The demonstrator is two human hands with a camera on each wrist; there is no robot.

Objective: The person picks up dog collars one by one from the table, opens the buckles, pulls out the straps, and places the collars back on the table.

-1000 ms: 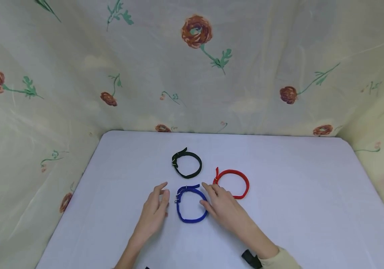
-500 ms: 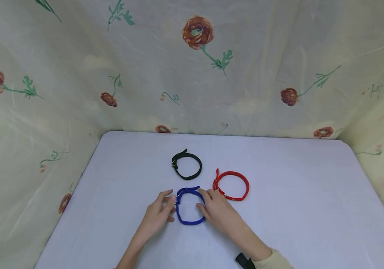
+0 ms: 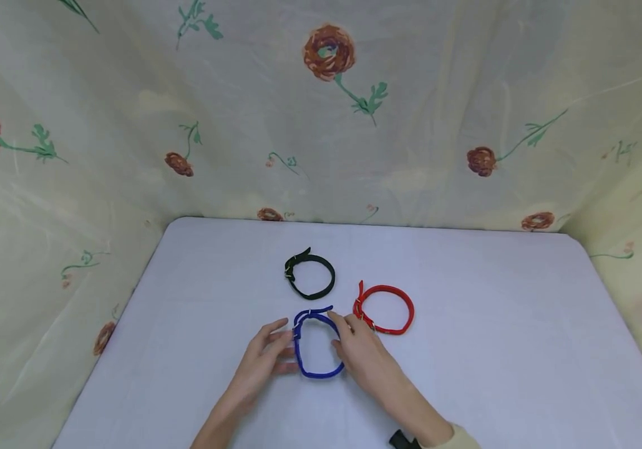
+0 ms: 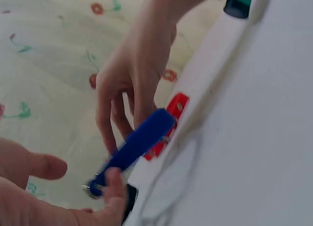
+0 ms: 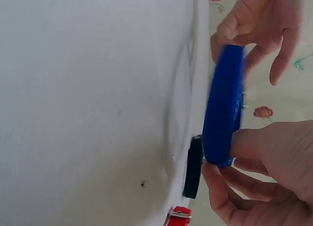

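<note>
A blue pet collar [image 3: 321,375] with a metal buckle is raised above the table as a loop, its shadow beneath it in both wrist views. My right hand [image 3: 362,349] grips its right side, thumb inside the loop; in the right wrist view thumb and fingers [image 5: 249,143] pinch the band. At the buckle side, my left hand [image 3: 264,355] holds the collar, the thumb [image 4: 115,184] against the band and the index finger [image 4: 49,166] standing away from it. A red collar [image 3: 393,289] lies just beyond my right hand. Farther back lies a black collar [image 3: 329,287].
The table [image 3: 495,312] has a white cover with rounded far corners. A pale curtain [image 3: 242,93] printed with brown flowers surrounds it at the back and sides. A black device [image 3: 402,439] sits by my right wrist.
My left hand has moved right to the blue collar's buckle side. My right hand has closed on its right side. The collar has risen from the table; the red and black collars stay put.
</note>
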